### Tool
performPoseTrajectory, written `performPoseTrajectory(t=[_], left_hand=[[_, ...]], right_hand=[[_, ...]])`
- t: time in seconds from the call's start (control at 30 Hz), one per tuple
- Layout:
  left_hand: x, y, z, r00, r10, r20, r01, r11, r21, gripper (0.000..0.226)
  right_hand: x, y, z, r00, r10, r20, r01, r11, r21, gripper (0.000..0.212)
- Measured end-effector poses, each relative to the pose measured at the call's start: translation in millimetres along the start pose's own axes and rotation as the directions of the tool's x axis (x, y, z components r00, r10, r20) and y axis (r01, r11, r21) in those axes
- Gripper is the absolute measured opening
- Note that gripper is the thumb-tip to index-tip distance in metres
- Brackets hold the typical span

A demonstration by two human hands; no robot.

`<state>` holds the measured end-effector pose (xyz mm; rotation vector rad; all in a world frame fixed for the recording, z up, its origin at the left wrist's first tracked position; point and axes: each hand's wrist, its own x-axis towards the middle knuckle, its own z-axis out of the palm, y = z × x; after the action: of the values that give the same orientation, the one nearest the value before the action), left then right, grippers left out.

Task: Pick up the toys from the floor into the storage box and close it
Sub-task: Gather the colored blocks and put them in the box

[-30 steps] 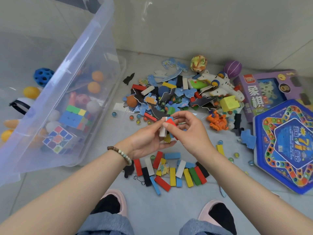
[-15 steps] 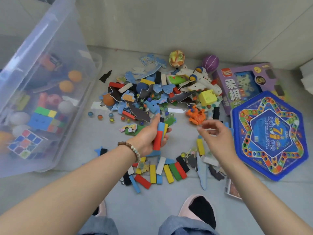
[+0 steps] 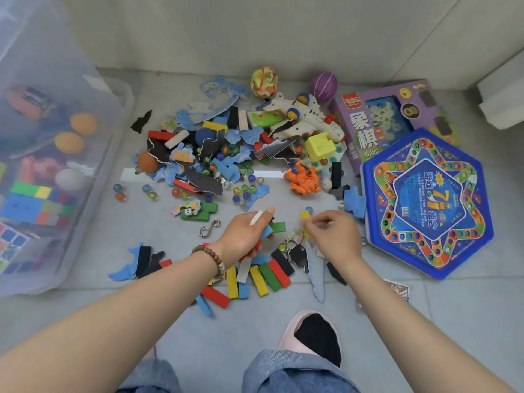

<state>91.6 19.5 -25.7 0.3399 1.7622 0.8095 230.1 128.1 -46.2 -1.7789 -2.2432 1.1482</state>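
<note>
My left hand [image 3: 243, 235] grips a bunch of coloured domino blocks [image 3: 268, 228], white, blue and green ones showing between the fingers. My right hand [image 3: 333, 236] pinches a yellow block [image 3: 304, 215] just right of it, low over the floor. More coloured blocks [image 3: 255, 277] lie in a row below both hands. A heap of puzzle pieces, marbles and toys [image 3: 226, 154] spreads behind them. The clear storage box [image 3: 93, 177] stands open at the left and holds cubes and balls.
A blue hexagonal game board [image 3: 425, 202] and a purple chess box [image 3: 380, 120] lie at the right. An orange toy [image 3: 303, 180], a yellow cube [image 3: 319, 143], a white plane [image 3: 306, 114] and two balls sit near the wall. My slippered foot [image 3: 314, 336] is below.
My hands have parted: the left keeps the bunch of blocks and has sunk toward the floor, while the right went right and took hold of a yellow block. The view swung right.
</note>
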Motion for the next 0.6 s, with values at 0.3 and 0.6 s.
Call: performPoseTrajectory(t=[0.3,0.6], left_hand=[[-4.1,-6.1,-18.8,1.0,-0.015,0.018,0.017,0.994,-0.11,0.04],[-15.7,-35.1,-53.0,0.998,-0.067,-0.022,0.063,0.985,-0.163,0.036]], right_hand=[[-27.7,-52.3,9.3,0.921,0.003,0.389,-0.238,0.794,0.559,0.01],[-54.9,-29.8,17.7,0.932,-0.062,0.358,-0.084,0.922,0.378,0.017]])
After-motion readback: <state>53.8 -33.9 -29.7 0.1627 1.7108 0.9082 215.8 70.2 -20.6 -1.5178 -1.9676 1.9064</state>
